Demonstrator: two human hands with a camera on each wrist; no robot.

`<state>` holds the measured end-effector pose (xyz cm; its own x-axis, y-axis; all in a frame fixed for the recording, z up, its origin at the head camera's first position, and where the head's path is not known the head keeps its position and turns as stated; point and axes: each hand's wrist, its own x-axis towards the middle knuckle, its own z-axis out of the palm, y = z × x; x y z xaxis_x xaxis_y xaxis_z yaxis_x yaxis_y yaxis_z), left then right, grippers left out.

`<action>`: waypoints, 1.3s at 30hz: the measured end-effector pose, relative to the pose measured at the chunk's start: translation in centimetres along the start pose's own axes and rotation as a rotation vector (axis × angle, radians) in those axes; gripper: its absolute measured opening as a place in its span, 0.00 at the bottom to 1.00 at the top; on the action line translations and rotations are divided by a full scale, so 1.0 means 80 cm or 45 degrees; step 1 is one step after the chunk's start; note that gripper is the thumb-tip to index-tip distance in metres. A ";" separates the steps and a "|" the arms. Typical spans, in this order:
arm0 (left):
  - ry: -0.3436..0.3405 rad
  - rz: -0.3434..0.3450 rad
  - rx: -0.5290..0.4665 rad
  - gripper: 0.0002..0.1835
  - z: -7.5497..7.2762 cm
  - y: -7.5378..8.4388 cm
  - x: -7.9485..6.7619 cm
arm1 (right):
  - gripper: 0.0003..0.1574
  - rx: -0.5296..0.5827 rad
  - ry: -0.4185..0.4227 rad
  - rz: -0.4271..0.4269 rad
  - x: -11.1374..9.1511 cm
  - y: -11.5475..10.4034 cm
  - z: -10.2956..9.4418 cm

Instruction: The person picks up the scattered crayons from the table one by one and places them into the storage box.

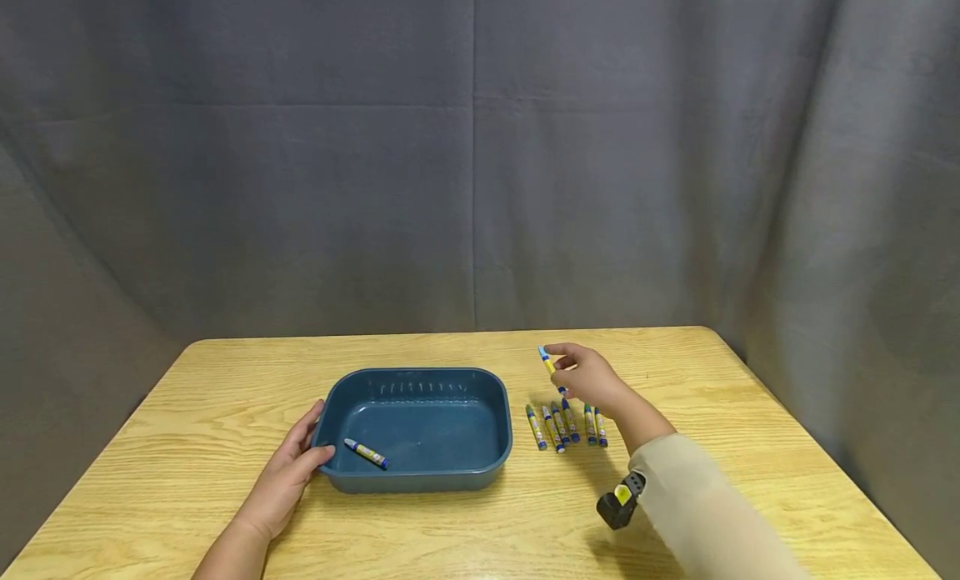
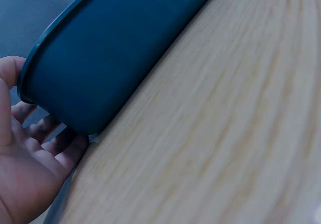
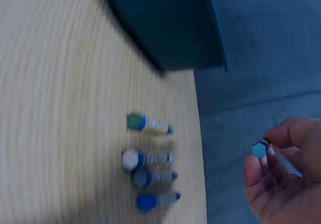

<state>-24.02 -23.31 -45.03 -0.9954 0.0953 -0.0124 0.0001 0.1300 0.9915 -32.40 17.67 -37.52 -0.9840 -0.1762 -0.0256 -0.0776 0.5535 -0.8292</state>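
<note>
My left hand [image 1: 288,472] grips the left end of a dark blue plastic basin [image 1: 420,480], its thumb over the rim and its fingers along the outer wall. The left wrist view shows those fingers [image 2: 67,146] against the basin's side. Inside the basin, near its left front, lies one crayon [image 1: 367,453] with a pale tip. Over the table to the right, my right hand [image 1: 592,380] pinches a light blue crayon [image 1: 547,361] between thumb and fingers. In the right wrist view, the held crayon's light blue end [image 3: 260,149] faces the camera.
Several crayons [image 1: 536,427] in yellow and blue wrappers lie side by side on the wooden table [image 1: 450,538], right of the basin and below the right hand. Two more [image 1: 602,427] lie slightly apart on the right. A grey curtain [image 1: 472,163] hangs behind the table.
</note>
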 end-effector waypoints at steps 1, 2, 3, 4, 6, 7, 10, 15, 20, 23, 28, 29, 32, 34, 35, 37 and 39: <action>0.000 0.002 0.000 0.39 0.000 0.000 0.000 | 0.32 -0.002 0.000 -0.005 0.001 -0.004 0.003; 0.000 0.005 0.000 0.39 0.000 0.000 0.000 | 0.32 -0.004 -0.003 -0.010 0.003 -0.008 0.006; 0.001 0.008 0.001 0.39 0.001 0.000 0.000 | 0.32 -0.007 -0.001 -0.017 0.004 -0.012 0.009; 0.000 0.011 0.000 0.39 0.001 0.000 0.000 | 0.32 -0.006 -0.002 -0.022 0.005 -0.016 0.012; -0.001 0.017 -0.002 0.39 0.001 0.000 0.000 | 0.32 -0.010 -0.008 -0.041 0.007 -0.023 0.019; -0.001 0.018 -0.004 0.39 0.002 0.000 0.000 | 0.31 -0.008 -0.015 -0.050 0.008 -0.026 0.023; 0.001 0.015 -0.007 0.39 0.003 0.001 0.000 | 0.30 0.005 -0.027 -0.061 0.012 -0.037 0.034; -0.004 0.025 -0.019 0.39 0.002 0.000 -0.001 | 0.30 0.038 -0.054 -0.067 0.017 -0.054 0.056; -0.008 0.040 -0.035 0.39 0.001 0.000 -0.002 | 0.30 0.036 -0.084 -0.078 0.019 -0.071 0.079; -0.003 0.032 -0.038 0.39 0.002 0.000 0.000 | 0.30 0.028 -0.122 -0.103 0.020 -0.079 0.091; -0.004 0.025 -0.032 0.39 0.004 0.001 0.000 | 0.30 0.043 -0.212 -0.145 0.022 -0.090 0.110; -0.004 0.023 -0.031 0.39 0.004 0.001 0.000 | 0.30 0.044 -0.228 -0.156 0.023 -0.091 0.115; -0.004 0.021 -0.030 0.39 0.005 0.002 0.000 | 0.30 0.038 -0.270 -0.178 0.024 -0.097 0.126; 0.001 0.021 -0.030 0.39 0.006 0.002 0.001 | 0.30 0.036 -0.303 -0.196 0.024 -0.100 0.134; 0.002 0.023 -0.029 0.39 0.007 0.002 0.002 | 0.30 0.027 -0.316 -0.198 0.024 -0.101 0.137; 0.002 0.024 -0.031 0.39 0.007 0.002 0.002 | 0.31 0.002 -0.341 -0.200 0.024 -0.103 0.145; 0.005 0.021 -0.024 0.39 0.008 0.002 0.003 | 0.30 -0.016 -0.362 -0.197 0.025 -0.104 0.154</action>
<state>-24.19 -22.62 -44.96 -0.9956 0.0933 0.0044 0.0147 0.1095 0.9939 -31.72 2.67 -37.56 -0.8763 -0.4784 -0.0566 -0.2261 0.5122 -0.8285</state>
